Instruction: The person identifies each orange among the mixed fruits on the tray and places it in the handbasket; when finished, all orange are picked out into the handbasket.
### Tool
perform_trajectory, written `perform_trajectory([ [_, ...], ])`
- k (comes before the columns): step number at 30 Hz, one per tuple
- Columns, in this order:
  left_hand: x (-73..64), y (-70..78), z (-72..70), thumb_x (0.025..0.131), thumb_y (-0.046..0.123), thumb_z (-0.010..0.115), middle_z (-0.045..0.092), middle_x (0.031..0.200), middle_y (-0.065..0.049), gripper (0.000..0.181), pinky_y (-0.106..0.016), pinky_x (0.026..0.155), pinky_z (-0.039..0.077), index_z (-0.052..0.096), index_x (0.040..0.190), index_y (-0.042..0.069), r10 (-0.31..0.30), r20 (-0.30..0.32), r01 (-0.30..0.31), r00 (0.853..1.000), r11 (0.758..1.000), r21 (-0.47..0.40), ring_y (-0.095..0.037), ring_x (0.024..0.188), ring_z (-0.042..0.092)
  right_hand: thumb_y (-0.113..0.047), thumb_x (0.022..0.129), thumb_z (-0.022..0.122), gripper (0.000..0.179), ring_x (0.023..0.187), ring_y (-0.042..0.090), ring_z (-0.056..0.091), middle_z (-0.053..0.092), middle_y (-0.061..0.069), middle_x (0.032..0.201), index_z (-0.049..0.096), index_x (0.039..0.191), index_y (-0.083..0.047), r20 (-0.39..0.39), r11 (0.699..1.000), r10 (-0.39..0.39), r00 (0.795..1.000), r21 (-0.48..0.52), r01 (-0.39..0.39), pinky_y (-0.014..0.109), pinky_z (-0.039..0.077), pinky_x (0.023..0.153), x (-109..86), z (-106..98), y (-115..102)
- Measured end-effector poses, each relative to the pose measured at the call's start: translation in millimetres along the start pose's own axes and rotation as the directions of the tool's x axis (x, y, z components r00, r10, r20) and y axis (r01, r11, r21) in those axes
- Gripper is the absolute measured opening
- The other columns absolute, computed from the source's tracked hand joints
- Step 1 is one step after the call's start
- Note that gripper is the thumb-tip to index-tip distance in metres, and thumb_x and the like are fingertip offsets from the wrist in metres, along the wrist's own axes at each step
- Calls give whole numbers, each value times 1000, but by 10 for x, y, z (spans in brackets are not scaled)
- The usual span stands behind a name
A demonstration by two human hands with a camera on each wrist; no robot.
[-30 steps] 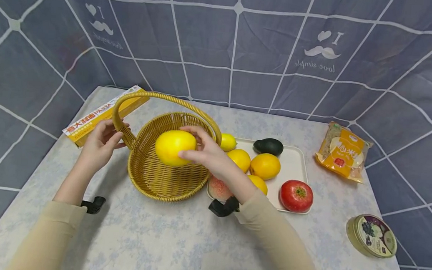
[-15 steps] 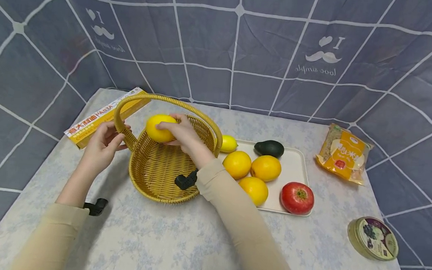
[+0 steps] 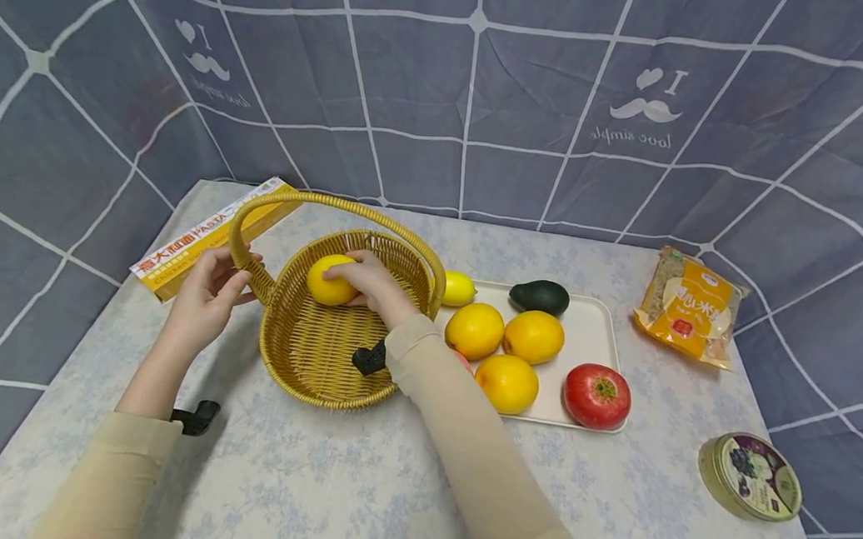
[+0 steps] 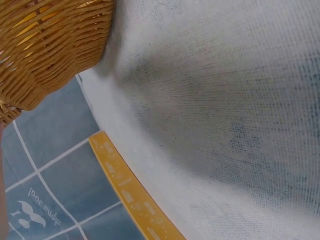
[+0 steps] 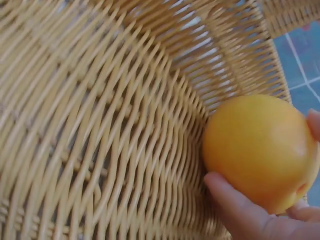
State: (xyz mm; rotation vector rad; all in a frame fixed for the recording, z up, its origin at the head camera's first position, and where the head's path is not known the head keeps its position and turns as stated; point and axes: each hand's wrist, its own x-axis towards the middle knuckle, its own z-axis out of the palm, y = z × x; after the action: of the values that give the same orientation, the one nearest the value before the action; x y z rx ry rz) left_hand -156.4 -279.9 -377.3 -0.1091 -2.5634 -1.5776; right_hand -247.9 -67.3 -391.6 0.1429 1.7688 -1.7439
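Observation:
My left hand (image 3: 204, 299) grips the wicker basket's handle (image 3: 241, 248) near its left foot, thumb in front and fingers partly hidden behind. The basket (image 3: 326, 358) stands on the table, its opening facing up. Inside it, near the far left wall, my right hand (image 3: 376, 285) holds a round, smooth yellow-orange fruit (image 3: 328, 281). The right wrist view shows this fruit (image 5: 257, 150) close against the woven wall, thumb and fingers around it. From the left wrist, only the basket's outer weave (image 4: 55, 50) appears at the upper left.
Right of the basket, a white tray (image 3: 585, 326) bears several yellow fruits (image 3: 534, 337), a dark green avocado (image 3: 540, 297), a pomegranate (image 3: 597, 396) and a partly hidden pink fruit. A pasta box (image 3: 184, 256) lies behind my left hand. Farther right are an orange food bag (image 3: 688, 308) and a round tin (image 3: 755, 477).
My right hand has carried the yellow-orange fruit left and farther back over the basket, then lowered it inside. The left hand stays at the handle.

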Motion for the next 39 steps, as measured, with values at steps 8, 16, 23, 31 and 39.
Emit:
perform_trajectory([
  [8, 2, 6, 26, 104, 13, 48, 53, 127, 4, 36, -11, 78, 56, 40, 137, 2, -8, -3, 7, 1000, 999, -31, 9, 107, 55, -20, 93, 69, 69, 126, 34, 52, 42, 15, 149, 35, 153, -13, -69, 998, -33, 997, -52, 30, 50, 52, 101, 0, -22, 22],
  [16, 24, 8, 46, 104, 14, 47, 53, 128, 2, 36, -10, 78, 55, 40, 138, 5, -8, -2, 8, 1000, 1000, -19, 9, 107, 54, -24, 92, 70, 74, 139, 30, 41, 35, 12, 156, 31, 154, -8, -139, 982, -76, 987, -183, 50, 44, 42, 113, -16, -67, -19],
  [23, 39, 15, 69, 104, 15, 47, 52, 129, 2, 38, -10, 78, 55, 39, 139, 4, -25, 3, 25, 1000, 1000, -6, 9, 108, 53, -30, 94, 66, 69, 143, 27, 37, 35, 8, 158, 35, 153, -11, -164, 948, -114, 980, -312, 58, 43, 38, 116, -90, -120, -98],
  [31, 31, 7, 42, 105, 20, 46, 50, 136, -8, 40, -9, 78, 55, 37, 140, 3, -81, -1, 81, 997, 996, 37, 8, 109, 51, -35, 98, 61, 58, 141, 26, 40, 41, 8, 154, 42, 149, -16, -22, 903, -181, 983, -400, 157, 43, 41, 113, -496, -52, -311],
  [39, 26, -18, 17, 105, 17, 45, 51, 132, -1, 39, -8, 76, 54, 38, 140, 2, -68, -12, 68, 998, 997, 43, 11, 107, 51, -36, 99, 59, 49, 138, 19, 45, 51, 3, 146, 49, 143, -17, 284, 763, -257, 924, -527, 375, 33, 42, 112, -1108, -268, -332],
])
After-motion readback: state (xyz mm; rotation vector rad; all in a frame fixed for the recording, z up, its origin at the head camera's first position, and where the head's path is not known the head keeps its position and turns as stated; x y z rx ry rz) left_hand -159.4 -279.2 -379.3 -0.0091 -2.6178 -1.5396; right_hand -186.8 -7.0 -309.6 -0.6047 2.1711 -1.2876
